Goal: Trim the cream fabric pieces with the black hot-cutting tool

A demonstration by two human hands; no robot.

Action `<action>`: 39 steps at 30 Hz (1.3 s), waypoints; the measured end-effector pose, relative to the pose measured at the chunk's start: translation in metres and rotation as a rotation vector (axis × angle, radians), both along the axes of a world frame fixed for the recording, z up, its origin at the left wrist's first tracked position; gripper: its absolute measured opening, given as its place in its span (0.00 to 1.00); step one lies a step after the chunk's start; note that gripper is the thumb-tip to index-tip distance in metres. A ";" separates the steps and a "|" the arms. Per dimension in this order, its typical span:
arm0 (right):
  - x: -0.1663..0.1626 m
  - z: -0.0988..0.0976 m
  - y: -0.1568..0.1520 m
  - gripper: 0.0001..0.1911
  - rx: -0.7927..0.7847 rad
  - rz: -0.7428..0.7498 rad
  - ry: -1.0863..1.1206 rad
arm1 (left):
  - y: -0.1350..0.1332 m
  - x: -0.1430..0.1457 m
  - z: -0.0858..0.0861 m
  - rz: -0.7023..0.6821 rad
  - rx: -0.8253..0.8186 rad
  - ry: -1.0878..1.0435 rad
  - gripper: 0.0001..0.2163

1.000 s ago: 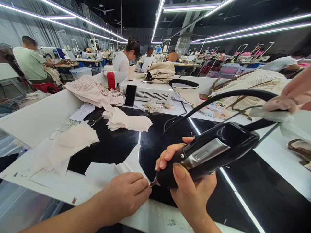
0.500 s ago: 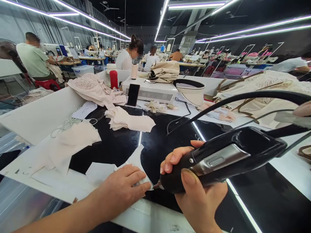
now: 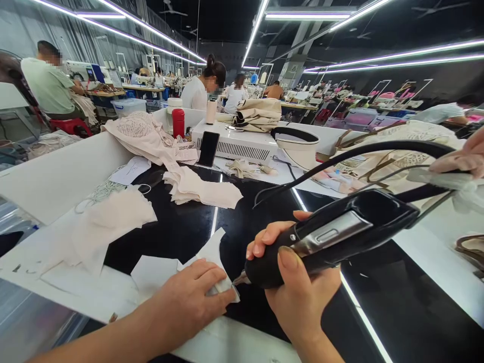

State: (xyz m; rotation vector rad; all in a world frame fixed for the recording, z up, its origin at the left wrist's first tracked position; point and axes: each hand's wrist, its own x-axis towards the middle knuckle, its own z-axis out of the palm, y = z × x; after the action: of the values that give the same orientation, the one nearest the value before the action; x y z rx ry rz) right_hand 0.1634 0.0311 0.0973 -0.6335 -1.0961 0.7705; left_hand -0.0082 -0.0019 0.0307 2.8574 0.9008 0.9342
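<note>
My left hand (image 3: 192,297) rests on a white curved piece of thin material (image 3: 214,252), its fingers and thumb bent over the lower part. Whether the piece is cloth or card I cannot tell. My right hand (image 3: 298,287) is wrapped round a black corded hand-held power tool (image 3: 351,227) with a silver panel. The tool's narrow metal tip (image 3: 241,279) points left at the piece's right edge, near my left fingertips. A flat white sheet (image 3: 151,272) lies just left of the piece, partly under my left hand. Everything is on a glossy black work surface (image 3: 181,227).
Beige fabric strips (image 3: 204,186) and pale cloth (image 3: 117,217) lie left. A phone (image 3: 208,148) leans on a white box (image 3: 234,143); a red bottle (image 3: 178,123) stands behind. Another person's hand (image 3: 459,156) is by the thick black cable (image 3: 370,146). Lace garments are piled right.
The tool and my right hand have shifted slightly left and up. The other person's hand has come further into view at the right. My left hand stays on the white piece.
</note>
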 end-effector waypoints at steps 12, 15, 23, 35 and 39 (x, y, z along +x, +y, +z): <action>-0.006 0.000 0.002 0.21 0.022 -0.021 0.020 | -0.007 -0.003 -0.003 0.045 -0.028 0.009 0.13; -0.006 0.000 0.000 0.21 0.009 0.003 0.026 | -0.011 0.000 -0.001 0.047 -0.021 0.018 0.12; -0.004 0.002 -0.007 0.20 -0.015 0.013 -0.010 | -0.023 0.008 -0.011 0.111 0.037 0.027 0.14; 0.002 -0.002 -0.005 0.21 0.003 0.038 -0.028 | -0.010 -0.005 -0.010 0.129 0.097 0.058 0.14; 0.001 -0.003 -0.005 0.21 0.016 0.049 -0.017 | -0.007 -0.012 -0.008 0.110 0.022 0.107 0.16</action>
State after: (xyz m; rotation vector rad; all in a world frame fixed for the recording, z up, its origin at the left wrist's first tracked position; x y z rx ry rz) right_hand 0.1643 0.0257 0.0939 -0.6025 -1.1353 0.7992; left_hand -0.0202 -0.0093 0.0226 2.9275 1.0741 0.8097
